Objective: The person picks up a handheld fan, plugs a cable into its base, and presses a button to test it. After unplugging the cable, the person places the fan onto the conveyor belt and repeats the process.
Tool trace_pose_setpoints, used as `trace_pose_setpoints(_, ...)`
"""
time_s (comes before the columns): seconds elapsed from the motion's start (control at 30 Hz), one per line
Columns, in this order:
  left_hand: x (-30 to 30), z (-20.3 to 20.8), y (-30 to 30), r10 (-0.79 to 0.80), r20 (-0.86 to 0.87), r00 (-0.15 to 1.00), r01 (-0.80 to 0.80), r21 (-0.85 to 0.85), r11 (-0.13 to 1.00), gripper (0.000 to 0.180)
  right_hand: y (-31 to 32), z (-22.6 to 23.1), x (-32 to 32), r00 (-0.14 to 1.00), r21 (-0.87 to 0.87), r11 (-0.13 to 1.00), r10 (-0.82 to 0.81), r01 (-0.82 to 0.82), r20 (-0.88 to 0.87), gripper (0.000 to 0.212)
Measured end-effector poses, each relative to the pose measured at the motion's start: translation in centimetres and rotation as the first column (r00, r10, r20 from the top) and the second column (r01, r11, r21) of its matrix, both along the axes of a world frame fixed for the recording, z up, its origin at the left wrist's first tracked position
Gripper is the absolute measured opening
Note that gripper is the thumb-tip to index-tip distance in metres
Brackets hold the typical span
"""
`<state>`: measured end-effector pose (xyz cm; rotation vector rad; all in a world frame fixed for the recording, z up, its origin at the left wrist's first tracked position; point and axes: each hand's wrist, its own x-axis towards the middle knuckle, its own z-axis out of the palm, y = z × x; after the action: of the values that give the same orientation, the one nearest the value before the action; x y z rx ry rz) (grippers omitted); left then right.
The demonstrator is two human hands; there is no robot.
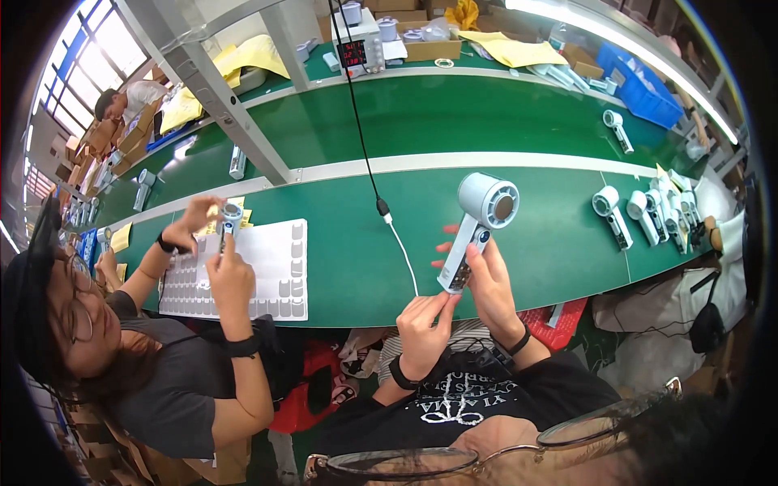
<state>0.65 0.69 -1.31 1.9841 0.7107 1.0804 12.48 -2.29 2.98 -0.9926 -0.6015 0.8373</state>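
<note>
A light blue handheld fan [485, 202] is held up at a tilt over the near edge of the green bench. Its round head points up, and the open side of its handle shows inner parts. My right hand [493, 292] is closed round the handle, thumb on its side by a small dark round part. My left hand [423, 330] pinches at the bottom end of the handle. A white cable [402, 253] runs down into those fingers from a black connector [382, 207] on a hanging black cord. The fingers hide the cable's tip, so I cannot tell whether it sits in the fan.
Several similar fans [612, 217] lie at the right of the bench [348, 267]. On my left a co-worker [162, 373] handles another fan above a white sheet of grey stickers [279, 283]. A metal post [219, 97] rises at left; a blue crate [640, 85] stands far right.
</note>
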Motion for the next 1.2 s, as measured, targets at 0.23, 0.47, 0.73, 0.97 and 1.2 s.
trace_pose_setpoints(0.23, 0.9, 0.4, 0.7, 0.068, 0.029, 0.997, -0.073, 0.179, 0.981, 0.005, 0.1, 0.0, 2.2, 0.949, 0.038, 0.990, -0.142, 0.137, 0.280, 0.040)
trace_pose_setpoints(0.47, -1.8, -0.2, 1.7, 0.051, 0.010, 0.999, -0.052, 0.169, 0.984, 0.007, -6.1, 6.7, 13.9, 0.983, 0.544, 0.838, -0.064, -0.039, 0.170, 0.070)
trace_pose_setpoints(0.73, -2.7, 0.7, 3.3, 0.153, 0.041, 0.987, -0.157, 0.111, 0.981, 0.010, 3.3, 1.7, 26.5, 0.686, -0.269, 0.931, 0.030, 0.246, 0.727, 0.048)
trace_pose_setpoints(0.97, -4.9, -0.2, 7.0, 0.500, -0.032, 0.866, -0.479, 0.241, 0.844, 0.011, 14.5, -8.7, 37.0, -0.098, -0.042, 0.710, 0.156, 0.703, 0.983, 0.059)
trace_pose_setpoints(1.2, -5.6, -3.4, 10.8, 0.532, -0.271, 0.802, -0.445, 0.324, 0.835, 0.018, 13.2, -6.4, 28.5, -0.287, 0.195, 0.873, -0.067, 0.446, 0.956, 0.057)
